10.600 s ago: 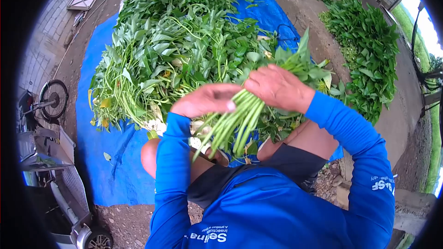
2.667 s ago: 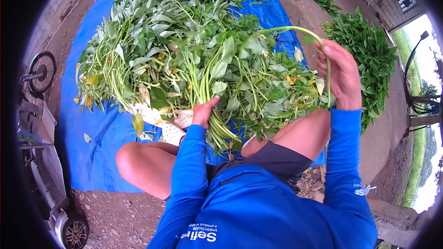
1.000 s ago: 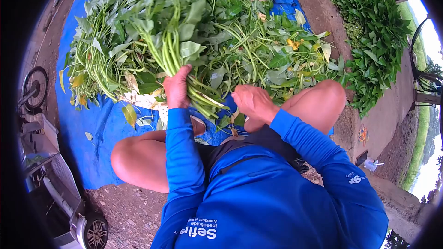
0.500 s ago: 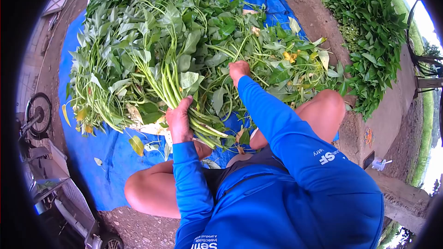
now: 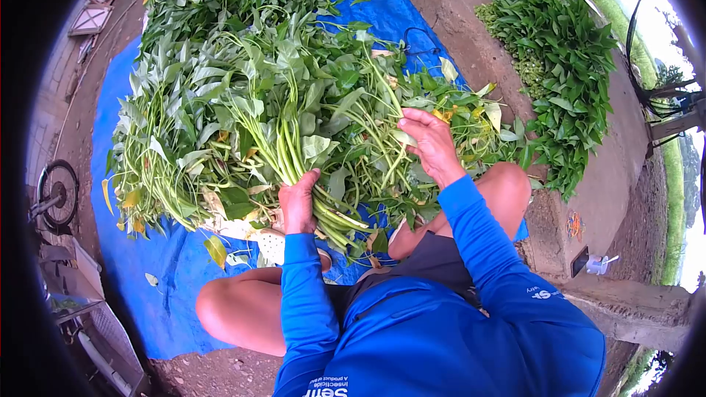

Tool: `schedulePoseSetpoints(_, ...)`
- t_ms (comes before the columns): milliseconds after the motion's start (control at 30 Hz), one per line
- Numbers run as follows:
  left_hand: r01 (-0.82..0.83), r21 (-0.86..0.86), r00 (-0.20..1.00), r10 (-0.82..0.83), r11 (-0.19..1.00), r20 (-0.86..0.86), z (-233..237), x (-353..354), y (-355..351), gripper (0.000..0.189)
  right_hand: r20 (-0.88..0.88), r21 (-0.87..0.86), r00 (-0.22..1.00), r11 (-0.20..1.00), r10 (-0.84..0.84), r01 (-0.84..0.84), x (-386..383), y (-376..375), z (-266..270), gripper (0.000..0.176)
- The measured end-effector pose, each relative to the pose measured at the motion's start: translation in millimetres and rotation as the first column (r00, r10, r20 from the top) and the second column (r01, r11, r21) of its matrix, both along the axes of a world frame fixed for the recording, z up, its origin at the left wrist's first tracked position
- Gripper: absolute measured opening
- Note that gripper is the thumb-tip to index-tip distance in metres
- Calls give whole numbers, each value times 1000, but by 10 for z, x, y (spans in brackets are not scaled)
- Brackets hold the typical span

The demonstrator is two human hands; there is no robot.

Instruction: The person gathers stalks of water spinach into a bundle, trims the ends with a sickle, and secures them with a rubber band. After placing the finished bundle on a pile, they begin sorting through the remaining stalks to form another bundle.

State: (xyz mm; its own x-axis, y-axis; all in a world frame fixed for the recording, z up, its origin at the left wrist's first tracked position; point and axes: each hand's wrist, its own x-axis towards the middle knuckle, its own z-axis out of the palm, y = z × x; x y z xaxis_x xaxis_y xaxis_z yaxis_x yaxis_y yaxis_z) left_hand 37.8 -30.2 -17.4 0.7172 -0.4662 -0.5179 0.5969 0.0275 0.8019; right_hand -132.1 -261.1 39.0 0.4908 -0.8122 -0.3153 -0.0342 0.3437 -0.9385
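Note:
My left hand is wrapped round a thick bunch of water spinach, its pale green stems running through the fist and the cut ends poking out below. The leafy tops point away from me and rest over the heap. To the right, my right hand has thumb and fingers pinched together on a single water spinach stem, just above loose stems on the pile. Around both hands spreads a large heap of water spinach, with some yellowed leaves in it.
A blue tarp lies under the heap. Beyond it on the right, a second pile of leafy greens sits on the concrete. A wheel and a metal cart stand at the left. A white cup is at the right.
My right hand has moved right and slightly down, now showing its thumb and fingers at a stem. The left hand keeps its hold on the bunch. The view has shifted a little.

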Motion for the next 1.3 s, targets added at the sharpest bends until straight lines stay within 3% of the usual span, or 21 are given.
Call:
schedulePoseSetpoints(67, 22, 0, 1000, -22, 1000, 4, -12, -79, -31, 26, -45, -363, 998, 931, -49, 29, -80, 37, -115, 27)
schedulePoseSetpoints(133, 50, 30, 998, -51, 998, 26, -172, -111, -53, 33, -84, -538, 989, 841, -124, 60, -53, 175, 70, 21)
schedulePoseSetpoints(200, 12, -18, 1000, -12, 1000, 26, -205, -234, -127, 33, -142, -750, 967, 661, -212, 35, -32, 254, 165, 23)
schedulePoseSetpoints(267, 48, -77, 998, -52, 996, -45, -195, -311, -169, 30, -192, -827, 956, 560, -224, -35, 75, 367, 118, 24)
schedulePoseSetpoints(333, 90, -109, 985, -104, 990, -136, -268, -347, -165, 28, -252, -681, 967, 716, -32, -154, 180, 631, 17, 25)
schedulePoseSetpoints(367, 68, -178, 975, -103, 982, -197, -287, -382, -165, 26, -352, -428, 922, 849, 159, -310, 216, 746, -241, 24)
schedulePoseSetpoints(400, 74, -293, 943, -163, 953, -290, -441, -372, -125, 27, -274, -331, 899, 844, 342, -422, 225, 818, -778, 23)
schedulePoseSetpoints(467, -35, -398, 863, -173, 917, -475, -610, -380, -48, 27, -277, -102, 847, 863, 453, -495, 191, 987, -1282, 24)
schedulePoseSetpoints(600, 88, -348, 806, -272, 933, -525, -965, -320, 157, 35, -321, -93, 855, 885, 407, -456, 136, 1288, -1284, 22)
schedulePoseSetpoints(633, 57, -319, 843, -217, 946, -491, -1006, -344, 137, 40, -329, -96, 854, 885, 404, -456, 143, 1338, -1356, 22)
schedulePoseSetpoints(733, -127, -115, 990, 118, 985, -82, -985, -623, 76, 42, -244, -56, 833, 850, 497, -524, 171, 1475, -1426, 23)
schedulePoseSetpoints(800, -104, -30, 989, 100, 994, -110, -1001, -586, 145, 31, -269, -75, 787, 803, 554, -591, 158, 1531, -1330, 24)
schedulePoseSetpoints(867, -67, 9, 983, 68, 998, -171, -987, -439, 186, 23, -312, -380, 817, 724, 485, -575, 142, 1600, -1490, 26)
schedulePoseSetpoints(933, -203, -88, 973, 192, 975, -126, -830, -422, 124, 15, -228, -318, 892, 835, 391, -448, 166, 1763, -1276, 25)
schedulePoseSetpoints(1000, -193, -86, 979, 186, 977, -81, -639, -335, 160, 13, -81, -234, 915, 885, 395, -402, 228, 1790, -1275, 27)
schedulePoseSetpoints(1033, -243, -101, 970, 240, 965, -48, -619, -278, 166, 13, 79, -56, 881, 884, 467, -464, 256, 1719, -1159, 24)
schedulePoseSetpoints(1067, -185, -27, 983, 184, 982, -4, -607, -163, 241, 13, 56, -64, 826, 828, 560, -557, 323, 1533, -1149, 24)
schedulePoseSetpoints(1133, -222, 22, 973, 220, 975, 73, -375, -9, 313, 20, -217, -190, 876, 861, 431, -471, 433, 1051, -1098, 24)
schedulePoseSetpoints(1200, -292, -45, 949, 296, 955, 109, -55, 69, 337, 32, -501, -457, 865, 840, 29, -293, 555, 497, -1392, 25)
schedulePoseSetpoints(1267, -271, -42, 955, 274, 962, 112, 46, 167, 432, 43, -561, -639, 803, 722, -202, -265, 602, -5, -1886, 30)
schedulePoseSetpoints(1300, -275, -37, 955, 277, 961, 105, 94, 185, 457, 42, -579, -626, 795, 724, -183, -289, 646, -88, -1873, 29)
